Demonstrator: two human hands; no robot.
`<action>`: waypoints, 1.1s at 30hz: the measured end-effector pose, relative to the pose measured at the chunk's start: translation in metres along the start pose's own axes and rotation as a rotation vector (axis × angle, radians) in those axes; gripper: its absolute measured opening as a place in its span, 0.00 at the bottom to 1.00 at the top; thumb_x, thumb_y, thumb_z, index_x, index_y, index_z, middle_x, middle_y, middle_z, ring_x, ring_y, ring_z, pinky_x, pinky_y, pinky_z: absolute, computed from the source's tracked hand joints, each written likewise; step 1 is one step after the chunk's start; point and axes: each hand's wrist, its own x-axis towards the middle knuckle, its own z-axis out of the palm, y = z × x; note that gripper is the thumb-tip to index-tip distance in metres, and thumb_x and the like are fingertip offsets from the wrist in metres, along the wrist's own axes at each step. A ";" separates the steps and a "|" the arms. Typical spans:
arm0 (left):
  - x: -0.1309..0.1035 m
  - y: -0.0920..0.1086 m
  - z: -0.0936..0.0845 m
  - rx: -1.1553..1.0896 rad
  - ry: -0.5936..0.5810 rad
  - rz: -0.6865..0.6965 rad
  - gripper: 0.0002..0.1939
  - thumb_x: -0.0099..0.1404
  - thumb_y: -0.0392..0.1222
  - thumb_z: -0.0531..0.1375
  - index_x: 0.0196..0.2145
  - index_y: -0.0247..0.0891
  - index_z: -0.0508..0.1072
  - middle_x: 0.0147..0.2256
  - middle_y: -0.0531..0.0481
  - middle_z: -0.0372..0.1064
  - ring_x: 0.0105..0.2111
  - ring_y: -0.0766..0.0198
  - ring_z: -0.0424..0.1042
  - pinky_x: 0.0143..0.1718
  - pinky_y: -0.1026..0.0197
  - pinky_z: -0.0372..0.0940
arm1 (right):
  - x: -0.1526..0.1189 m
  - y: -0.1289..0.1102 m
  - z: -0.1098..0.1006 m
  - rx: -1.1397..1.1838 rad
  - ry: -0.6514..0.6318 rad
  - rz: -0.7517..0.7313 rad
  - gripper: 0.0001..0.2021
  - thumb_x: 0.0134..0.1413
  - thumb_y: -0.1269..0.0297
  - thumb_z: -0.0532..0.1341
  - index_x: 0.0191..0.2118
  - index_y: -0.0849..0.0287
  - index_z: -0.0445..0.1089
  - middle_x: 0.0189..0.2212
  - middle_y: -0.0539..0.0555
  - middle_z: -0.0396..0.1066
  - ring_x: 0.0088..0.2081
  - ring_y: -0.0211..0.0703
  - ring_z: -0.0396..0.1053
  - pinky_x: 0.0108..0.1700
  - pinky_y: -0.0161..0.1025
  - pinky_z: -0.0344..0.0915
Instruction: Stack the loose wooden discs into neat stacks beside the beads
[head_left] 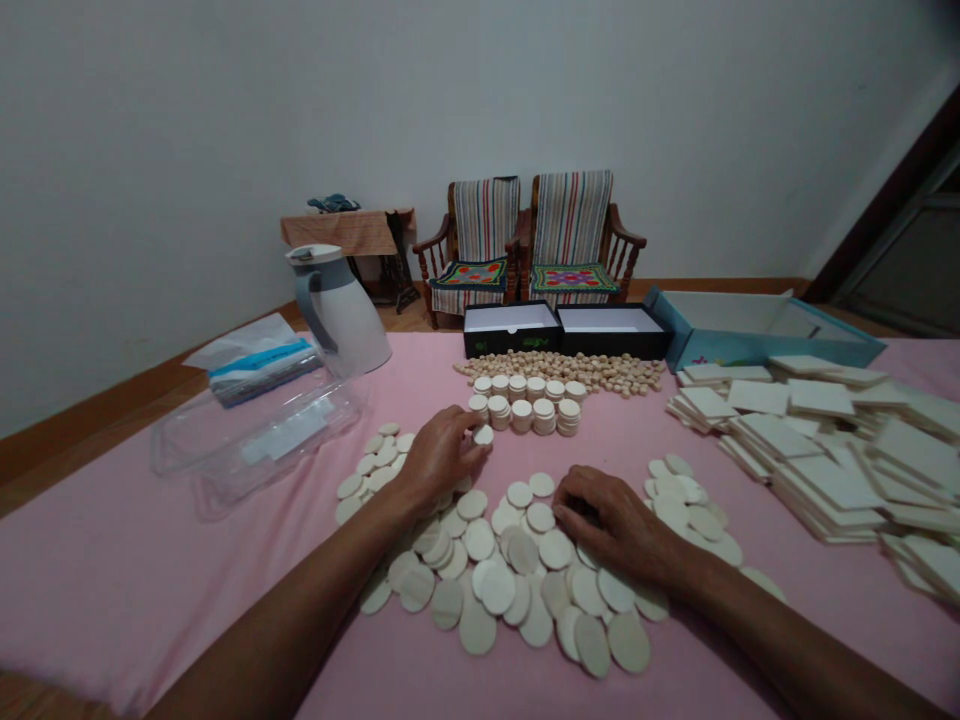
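Between the thumb and fingers of my left hand (442, 457) is a small stack of wooden discs (484, 436), just in front of the nearer row of disc stacks (522, 415). A second row of stacks (535, 389) stands behind it. My right hand (611, 520) rests with curled fingers at the edge of the loose round discs (498, 588); whether anything is inside its fingers is hidden. More loose discs (679, 500) lie to the right of that hand, and others (369, 465) lie left of my left hand.
Wooden beads (570, 370) lie before two black boxes (611, 330). A blue box (765, 340) and square wooden pieces (825, 450) are at right. A jug (349, 320), a tissue pack (262, 370) and clear plastic trays (270, 440) occupy the left of the pink cloth (262, 590).
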 end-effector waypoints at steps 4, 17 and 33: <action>-0.001 0.001 -0.001 0.013 -0.029 -0.006 0.12 0.58 0.41 0.61 0.42 0.40 0.72 0.37 0.48 0.69 0.36 0.61 0.69 0.36 0.61 0.62 | -0.001 0.001 0.000 0.003 0.004 -0.015 0.05 0.57 0.71 0.54 0.31 0.59 0.64 0.28 0.51 0.65 0.33 0.39 0.61 0.36 0.37 0.57; 0.000 0.010 0.006 0.259 -0.082 -0.139 0.11 0.57 0.48 0.60 0.33 0.38 0.70 0.32 0.47 0.70 0.32 0.59 0.69 0.30 0.62 0.57 | 0.000 0.001 0.000 -0.005 0.002 -0.008 0.05 0.56 0.71 0.55 0.30 0.58 0.64 0.28 0.50 0.65 0.32 0.39 0.62 0.34 0.37 0.57; 0.002 -0.002 0.011 0.287 -0.064 -0.185 0.07 0.59 0.44 0.57 0.29 0.37 0.69 0.30 0.46 0.69 0.29 0.59 0.68 0.28 0.61 0.55 | -0.001 0.001 0.000 -0.016 -0.001 -0.007 0.05 0.56 0.71 0.55 0.31 0.59 0.64 0.28 0.51 0.65 0.32 0.39 0.61 0.34 0.37 0.56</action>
